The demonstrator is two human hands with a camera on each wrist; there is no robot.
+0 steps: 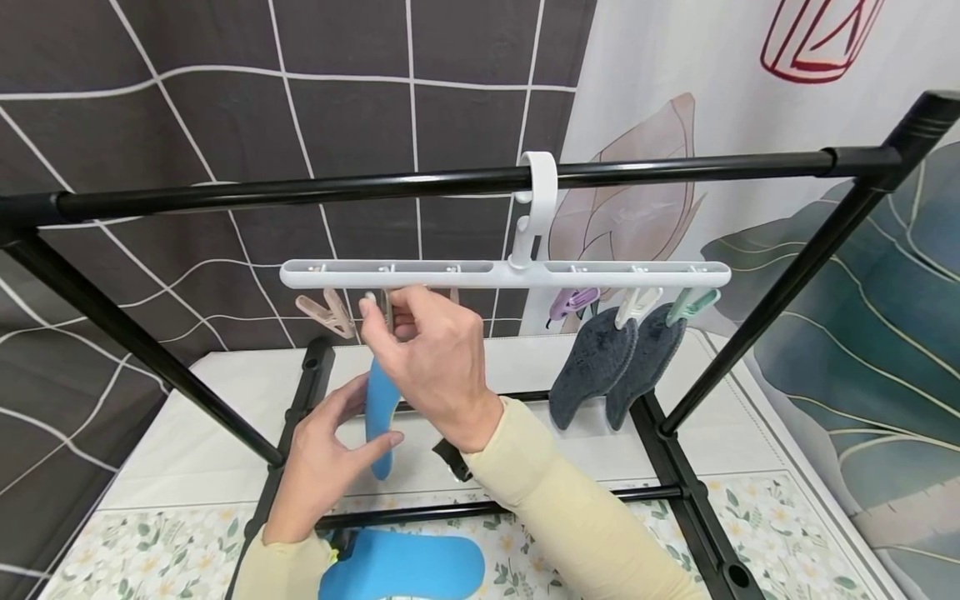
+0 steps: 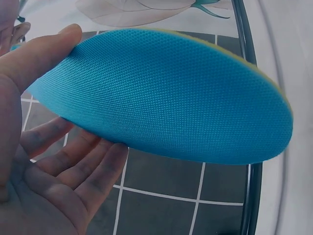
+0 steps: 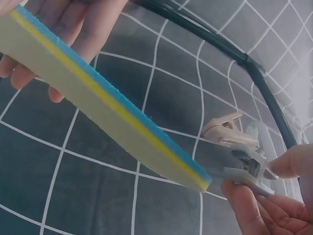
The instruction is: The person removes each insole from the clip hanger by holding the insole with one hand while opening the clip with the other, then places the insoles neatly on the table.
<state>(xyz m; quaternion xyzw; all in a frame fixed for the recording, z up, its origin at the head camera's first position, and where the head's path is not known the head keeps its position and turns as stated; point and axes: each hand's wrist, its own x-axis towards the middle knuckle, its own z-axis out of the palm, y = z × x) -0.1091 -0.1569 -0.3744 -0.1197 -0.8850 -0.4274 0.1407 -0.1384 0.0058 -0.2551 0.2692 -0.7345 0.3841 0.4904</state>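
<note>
My left hand (image 1: 322, 458) holds a blue insole (image 1: 381, 408) upright, thumb on one side and fingers on the other. In the right wrist view the insole (image 3: 112, 107) shows blue, yellow and beige layers at its edge. My right hand (image 1: 442, 358) pinches a grey clothes clip (image 3: 249, 171) under the white clip hanger (image 1: 412, 273). The clip's mouth is spread, and the insole's upper end is close to it; in the right wrist view they look apart. A beige clip (image 1: 330, 313) hangs to the left of my right hand.
The hanger hooks over a black rack bar (image 1: 300, 192). Two dark grey fuzzy insoles (image 1: 592, 358) hang at right from a white clip (image 1: 637, 304) and a green clip (image 1: 693, 304). A purple clip (image 1: 573, 302) hangs beside them. Another blue insole (image 1: 420, 562) lies below on the flowered surface.
</note>
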